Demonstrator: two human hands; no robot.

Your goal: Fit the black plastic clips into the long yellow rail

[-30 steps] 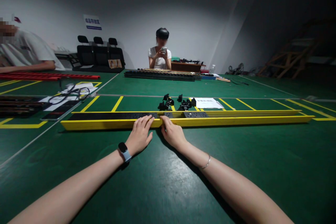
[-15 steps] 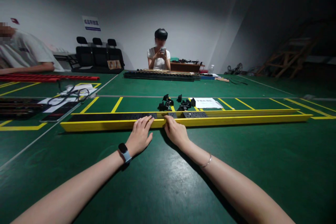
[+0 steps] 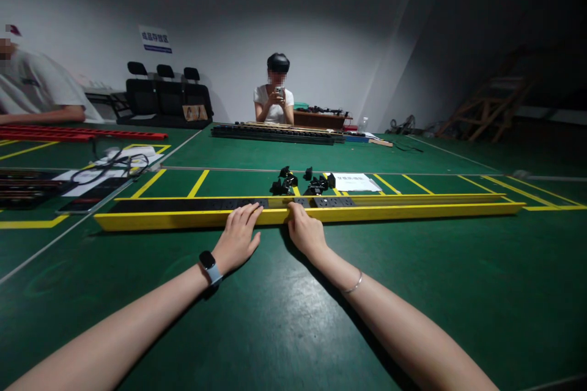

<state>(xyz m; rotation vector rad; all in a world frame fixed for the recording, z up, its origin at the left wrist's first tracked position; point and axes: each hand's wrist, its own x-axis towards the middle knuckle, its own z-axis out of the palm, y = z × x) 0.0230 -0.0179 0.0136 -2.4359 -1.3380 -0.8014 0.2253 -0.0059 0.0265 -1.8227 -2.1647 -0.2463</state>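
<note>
A long yellow channel (image 3: 413, 212) lies across the green table (image 3: 293, 311), with black socket modules (image 3: 183, 204) seated in its left half and a few more near the middle. My left hand (image 3: 237, 238) rests on the channel's near wall with its fingers stretched out over the top edge. My right hand (image 3: 305, 231) lies beside it to the right, fingers curled over the same edge. A smartwatch is on my left wrist and a thin bracelet on my right.
Loose black parts (image 3: 300, 182) and a white paper (image 3: 354, 181) lie beyond the channel. Black strips and cables (image 3: 114, 163) sit at left, with red rails (image 3: 82, 133) farther back. A person opposite (image 3: 274, 98) holds a phone; another person's arm (image 3: 41, 115) is far left.
The view has drifted slightly, so everything sits a little further left. My right hand shifted a little to the right along the channel edge. My left hand stays in place.
</note>
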